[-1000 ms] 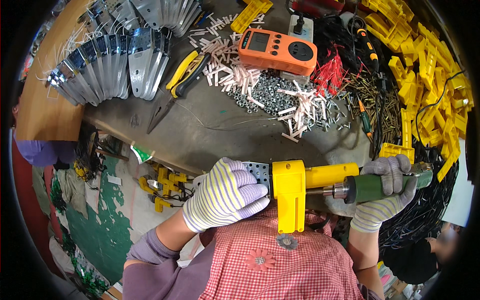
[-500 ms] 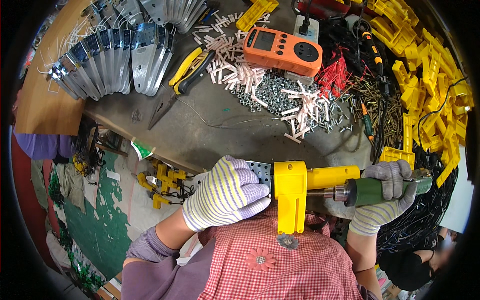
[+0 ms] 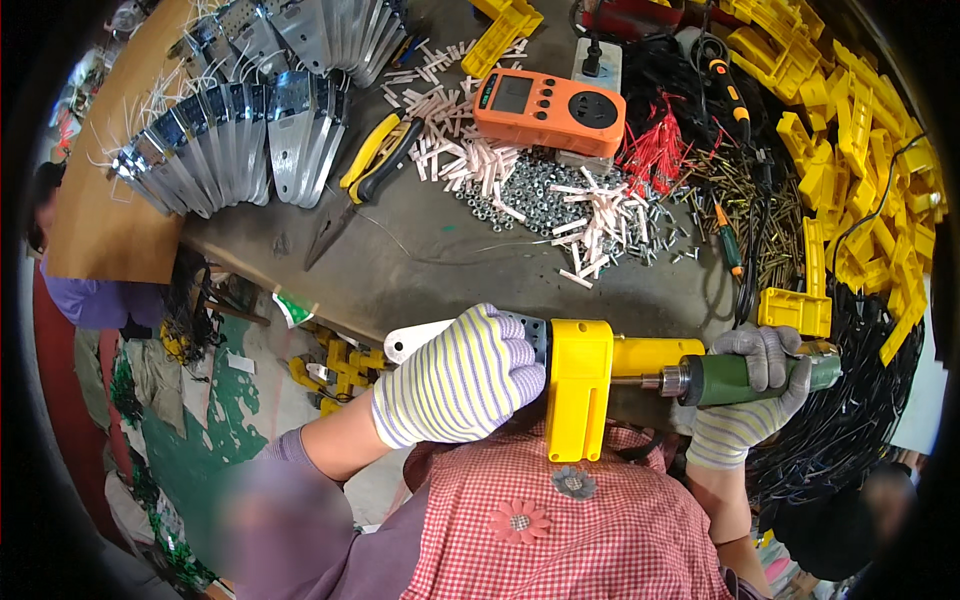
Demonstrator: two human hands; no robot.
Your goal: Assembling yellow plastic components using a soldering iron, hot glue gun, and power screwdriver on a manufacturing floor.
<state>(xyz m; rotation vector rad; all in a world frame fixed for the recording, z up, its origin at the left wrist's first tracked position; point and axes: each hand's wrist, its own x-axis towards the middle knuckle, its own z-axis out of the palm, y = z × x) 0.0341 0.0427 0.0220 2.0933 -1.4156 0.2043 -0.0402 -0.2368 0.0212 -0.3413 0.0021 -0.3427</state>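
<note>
In its striped glove, my left hand (image 3: 460, 385) is closed around a metal bracket (image 3: 405, 342), whose rounded, holed end sticks out at the left. A yellow plastic housing (image 3: 578, 390) is joined to the bracket's perforated end, with a yellow arm reaching right. My gloved right hand (image 3: 760, 385) grips a green electric screwdriver (image 3: 718, 380) held level. Its shaft runs left beneath the yellow arm to the housing's right side. The tip is hidden there, so I cannot tell what it touches.
Metal brackets (image 3: 290, 135) stand in rows at the far left, with yellow-black pliers (image 3: 375, 160) beside them. Farther back are an orange meter (image 3: 550, 110), nuts (image 3: 530, 190), pale strips (image 3: 480, 160) and loose screws (image 3: 770, 235). Yellow housings (image 3: 870, 190) pile up at the right above black cables (image 3: 850, 410).
My right hand and the electric screwdriver have shifted slightly left, closer to the yellow housing. More of the bracket's rounded end shows past my left hand.
</note>
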